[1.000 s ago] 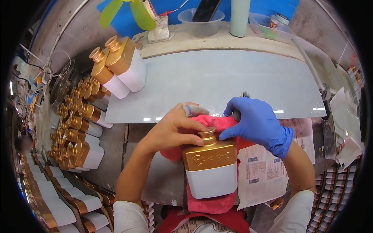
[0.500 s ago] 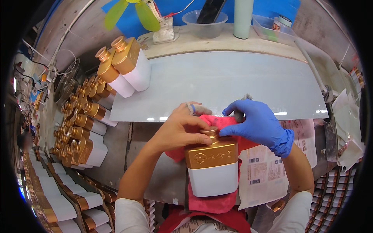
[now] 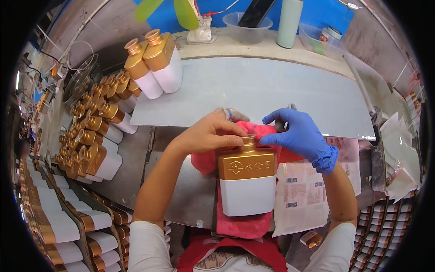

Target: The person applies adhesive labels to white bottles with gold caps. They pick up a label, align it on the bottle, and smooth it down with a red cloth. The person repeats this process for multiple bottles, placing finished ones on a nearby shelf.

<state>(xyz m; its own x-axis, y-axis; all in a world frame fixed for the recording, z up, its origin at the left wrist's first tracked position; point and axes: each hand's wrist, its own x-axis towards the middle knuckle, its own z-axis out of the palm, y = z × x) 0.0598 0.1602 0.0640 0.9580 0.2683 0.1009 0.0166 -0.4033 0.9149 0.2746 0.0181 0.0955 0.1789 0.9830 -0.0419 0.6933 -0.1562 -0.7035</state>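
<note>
A white bottle with a gold upper part and gold neck (image 3: 247,195) lies neck-away on a pink cloth (image 3: 244,226), its embossed gold front facing up. My bare left hand (image 3: 213,131), with grey coverings on its fingers, curls about the left side of the neck, thumb against it. In a blue glove, my right hand (image 3: 297,136) is at the neck's right. Its thumb reaches toward the bottle's shoulder, while its bent fingers stand apart from the thumb. Grey-covered fingertips show there too.
Two gold-and-white bottles (image 3: 163,68) stand on the grey board (image 3: 253,90). Several more bottles (image 3: 97,154) crowd at left, and racks of them (image 3: 59,217) fill the lower left. Printed sheets (image 3: 301,195) lie to the right. Behind are a green-bladed fan (image 3: 186,13), bowl (image 3: 247,34) and flask (image 3: 290,25).
The view has shifted slightly, so the bottle and both hands appear a little higher. My hands keep nearly the same pose around the neck.
</note>
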